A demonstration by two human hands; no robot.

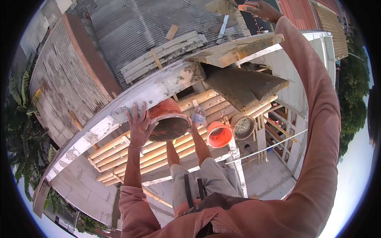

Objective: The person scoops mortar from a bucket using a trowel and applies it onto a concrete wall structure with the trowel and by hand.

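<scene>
My right hand [265,10] is raised at the top, closed around the orange handle of a trowel [247,7]. The trowel's far end meets a grey-brown, mortar-coloured patch, and its blade is hard to make out. My left hand [137,123] lies with spread fingers on the whitish top edge of the wall [164,84]. Beside it, a tilted red bucket [166,106] shows a dark, dirty inside. Right of the wall's rough, mortar-smeared end are a pale board [238,49] and, below it, a dark grey, wet-looking slab-like surface [248,85].
I stand on a bamboo pole platform [119,152] with gaps between poles. An orange bucket [219,135] and a bucket of grey mortar [243,127] are right of my feet. A thin rod [274,146] crosses at right. Corrugated roofing [135,31] lies beyond the wall.
</scene>
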